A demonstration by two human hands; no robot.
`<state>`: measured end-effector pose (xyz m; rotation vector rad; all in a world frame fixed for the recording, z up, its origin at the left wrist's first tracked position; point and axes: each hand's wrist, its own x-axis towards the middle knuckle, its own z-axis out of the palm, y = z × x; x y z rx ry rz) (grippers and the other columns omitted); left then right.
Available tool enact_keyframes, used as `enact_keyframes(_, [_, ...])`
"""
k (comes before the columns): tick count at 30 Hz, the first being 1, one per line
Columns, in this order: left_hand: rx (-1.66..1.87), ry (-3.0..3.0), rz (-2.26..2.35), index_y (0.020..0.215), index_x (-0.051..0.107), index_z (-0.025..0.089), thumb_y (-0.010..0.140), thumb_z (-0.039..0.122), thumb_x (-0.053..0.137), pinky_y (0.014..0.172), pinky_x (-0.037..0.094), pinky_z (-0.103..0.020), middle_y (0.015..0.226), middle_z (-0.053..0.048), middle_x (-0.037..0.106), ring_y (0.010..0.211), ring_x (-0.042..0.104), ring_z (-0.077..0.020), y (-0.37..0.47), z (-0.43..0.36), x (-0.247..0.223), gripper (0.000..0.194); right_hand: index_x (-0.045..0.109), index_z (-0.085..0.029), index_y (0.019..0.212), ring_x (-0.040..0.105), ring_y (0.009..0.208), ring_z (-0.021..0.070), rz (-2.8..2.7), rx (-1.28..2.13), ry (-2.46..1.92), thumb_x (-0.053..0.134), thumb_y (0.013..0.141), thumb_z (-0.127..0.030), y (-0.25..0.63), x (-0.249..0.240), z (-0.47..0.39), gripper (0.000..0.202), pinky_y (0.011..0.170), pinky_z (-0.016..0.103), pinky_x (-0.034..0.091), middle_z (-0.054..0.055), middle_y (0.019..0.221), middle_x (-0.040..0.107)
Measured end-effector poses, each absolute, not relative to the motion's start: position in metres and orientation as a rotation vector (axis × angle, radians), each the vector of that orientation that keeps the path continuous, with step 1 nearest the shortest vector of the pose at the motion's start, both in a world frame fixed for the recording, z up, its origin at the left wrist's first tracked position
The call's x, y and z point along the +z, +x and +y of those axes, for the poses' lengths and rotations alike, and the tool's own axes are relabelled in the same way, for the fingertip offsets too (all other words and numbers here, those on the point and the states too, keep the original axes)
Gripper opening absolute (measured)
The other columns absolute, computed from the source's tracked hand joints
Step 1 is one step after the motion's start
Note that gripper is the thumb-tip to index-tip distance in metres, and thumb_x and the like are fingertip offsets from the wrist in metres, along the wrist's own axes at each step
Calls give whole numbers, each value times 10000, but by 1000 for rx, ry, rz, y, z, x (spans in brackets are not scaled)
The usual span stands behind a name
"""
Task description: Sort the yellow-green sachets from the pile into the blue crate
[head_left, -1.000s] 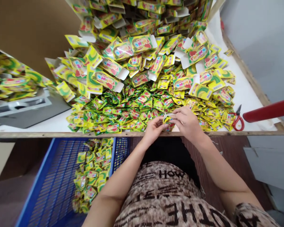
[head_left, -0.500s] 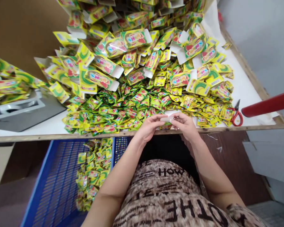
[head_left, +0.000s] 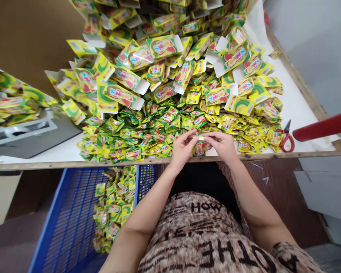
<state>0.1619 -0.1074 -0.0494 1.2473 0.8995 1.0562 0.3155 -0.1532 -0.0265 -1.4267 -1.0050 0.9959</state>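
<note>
A small printed carton (head_left: 199, 148) is at the table's front edge, its white and yellow end up between my fingers. My left hand (head_left: 183, 148) pinches its left side. On its right side, the fingers of my right hand (head_left: 222, 146) are closed. Just beyond my hands lie green candy packets (head_left: 159, 135), with yellow packets (head_left: 230, 123) to the right. Behind them rises a heap of yellow and green cartons (head_left: 163, 46), many with white flaps standing open.
Red-handled scissors (head_left: 287, 142) lie at the right, beside a red bar (head_left: 324, 126). Below the table edge, a blue basket (head_left: 61, 212) holds packets. A grey tray-like box (head_left: 51, 132) with cartons stands at the left.
The carton's end has turned so that a yellow strip and its printed face show. My left fingers have shifted up and curled closer around it. The view has moved slightly.
</note>
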Motion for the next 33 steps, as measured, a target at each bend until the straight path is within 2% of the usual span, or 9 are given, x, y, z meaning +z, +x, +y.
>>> enact_keyframes(4, [1087, 1505, 865, 906, 778, 196, 801, 303, 711, 808, 533, -311, 884, -67, 752, 831, 678, -177, 160, -102, -48, 165, 756, -207, 812, 610, 510, 159, -1012, 929, -1465, 765, 716, -388, 316, -27, -154, 205, 521, 324, 555, 17, 658, 694])
enact_keyframes(8, [1098, 1668, 711, 944, 780, 220, 828, 273, 689, 852, 539, -343, 965, -80, 760, 895, 696, -193, 154, -99, -50, 156, 737, -199, 810, 623, 509, 168, -1114, 886, -1486, 733, 764, -390, 322, -28, -156, 196, 535, 332, 552, 17, 635, 679])
enact_keyframes(10, [1095, 1701, 682, 960, 777, 220, 837, 269, 681, 870, 542, -354, 988, -85, 759, 915, 700, -198, 149, -99, -52, 164, 728, -203, 850, 644, 583, 170, -1257, 798, -1458, 716, 792, -381, 324, -30, -159, 188, 578, 335, 559, 36, 749, 699])
enact_keyframes(14, [1060, 1755, 685, 994, 761, 218, 805, 278, 719, 924, 535, -372, 1018, -86, 753, 959, 696, -203, 141, -105, -58, 203, 720, -236, 937, 644, 903, 198, -1512, 446, -1430, 647, 866, -310, 319, -43, -172, 126, 788, 371, 557, 69, 972, 665])
enact_keyframes(19, [1030, 1836, 642, 1047, 737, 236, 835, 260, 685, 996, 495, -380, 1088, -86, 725, 1059, 661, -201, 147, -113, -67, 220, 713, -274, 1021, 609, 906, 201, -1627, 183, -1506, 545, 917, -243, 308, -62, -189, 201, 754, 368, 540, 86, 1007, 609])
enact_keyframes(24, [1137, 1700, 780, 1044, 739, 242, 867, 292, 641, 900, 516, -318, 1008, -67, 725, 943, 664, -172, 143, -115, -53, 209, 711, -248, 1011, 561, 1030, 256, -1638, -5, -1591, 546, 919, -314, 342, -45, -169, 200, 896, 449, 490, 111, 1081, 589])
enact_keyframes(27, [1241, 1414, 1020, 1022, 732, 222, 824, 365, 680, 864, 526, -310, 1024, -61, 721, 924, 664, -185, 95, -112, -33, 250, 671, -192, 1094, 483, 1130, 336, -1502, -249, -1842, 588, 882, -432, 382, -35, -145, 331, 979, 550, 402, 163, 1142, 567])
enact_keyframes(30, [864, 1387, 1181, 937, 748, 206, 730, 433, 741, 838, 534, -330, 979, -64, 736, 907, 670, -231, 11, -115, -27, 307, 674, -178, 936, 479, 1092, 351, -1546, -247, -1936, 635, 841, -461, 407, -33, -135, 301, 951, 546, 398, 154, 1034, 596])
enact_keyframes(33, [328, 1459, 1405, 873, 754, 212, 679, 506, 727, 879, 516, -360, 956, -60, 753, 934, 669, -279, -84, -136, -56, 353, 639, -191, 814, 539, 984, 312, -1563, -87, -1887, 683, 810, -396, 397, -33, -138, 210, 893, 482, 436, 101, 890, 622])
